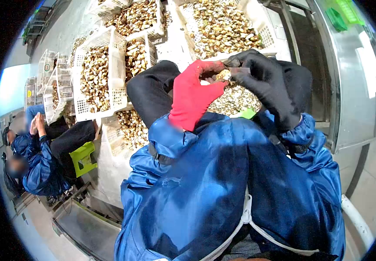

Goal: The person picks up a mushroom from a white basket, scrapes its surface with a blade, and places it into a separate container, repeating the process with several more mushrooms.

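My left hand (195, 92), in a red glove with dark fingertips, pinches a small pale yellowish piece (223, 75) in front of my knees. Close on its right, my right hand (268, 85) wears a black glove and is closed on a small blade-like tool (240, 70), whose edge meets the piece. Beneath both hands lies a heap of small pale and dark bits (235, 100), with a bright green item (247, 113) at its near edge. What the heap rests in is hidden.
White crates (123, 93) full of brown and cream pieces stand ahead and left; another crate (269, 43) is beyond my hands. A metal table (349, 87) runs along the right. At left, a person in blue (44, 167) sits near a green stool (83, 159).
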The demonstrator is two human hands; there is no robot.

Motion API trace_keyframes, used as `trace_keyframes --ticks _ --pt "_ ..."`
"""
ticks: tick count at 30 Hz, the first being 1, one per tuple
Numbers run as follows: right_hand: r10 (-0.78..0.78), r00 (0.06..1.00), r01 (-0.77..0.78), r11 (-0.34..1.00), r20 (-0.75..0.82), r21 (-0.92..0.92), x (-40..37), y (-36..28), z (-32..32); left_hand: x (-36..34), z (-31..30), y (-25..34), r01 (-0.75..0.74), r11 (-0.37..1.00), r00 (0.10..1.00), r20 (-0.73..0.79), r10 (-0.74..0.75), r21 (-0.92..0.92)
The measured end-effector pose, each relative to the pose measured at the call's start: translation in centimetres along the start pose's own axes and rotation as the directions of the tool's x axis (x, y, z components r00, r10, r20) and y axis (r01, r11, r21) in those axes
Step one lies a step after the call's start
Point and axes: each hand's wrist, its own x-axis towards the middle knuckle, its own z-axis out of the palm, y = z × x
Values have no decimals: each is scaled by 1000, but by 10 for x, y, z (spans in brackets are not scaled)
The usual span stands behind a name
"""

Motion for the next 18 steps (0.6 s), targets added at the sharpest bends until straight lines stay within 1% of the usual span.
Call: trace_keyframes --ticks 1,3,4,5,6,8,9,12,13,14,16,18 --pt "-142 990 141 984 -6 -111 1 2 1 0 3 -2 -50 999 999 -19 51 19" --pt "45 998 -43 997 33 -65 0 -3 -3 0 7 -4 -149 987 987 -54 153 60" --pt "137 989 -134 990 57 -42 -1 -6 -4 0 6 -3 -133 988 990 -45 137 78" --pt "218 974 -221 975 66 36 -1 -13 -4 0 4 -2 -117 988 992 -36 121 97" --pt "128 989 -130 991 73 15 -2 -13 -1 0 3 -1 -100 988 994 -30 104 116" --pt "-52 994 54 998 92 -26 -1 -11 3 1 4 -4 -100 991 994 -32 104 92" --pt "-165 982 178 971 91 -157 -1 -11 4 1 5 -5 -103 992 994 -31 105 78" --pt "-8 996 17 995 91 -102 2 -11 -1 -1 7 -6 -122 992 992 -19 123 43" --pt "119 992 -121 992 50 41 0 -10 -2 -2 7 -5 -110 994 994 -18 111 23" --pt "248 968 -249 950 29 186 -2 -9 -4 -3 7 -1 -98 995 995 -18 98 3" --pt "334 941 -335 900 53 278 -2 -4 -11 -3 7 1 -94 995 995 -18 94 -17" --pt "340 939 -342 894 60 290 -2 -6 -11 -2 6 0 -109 994 994 -16 109 -16"
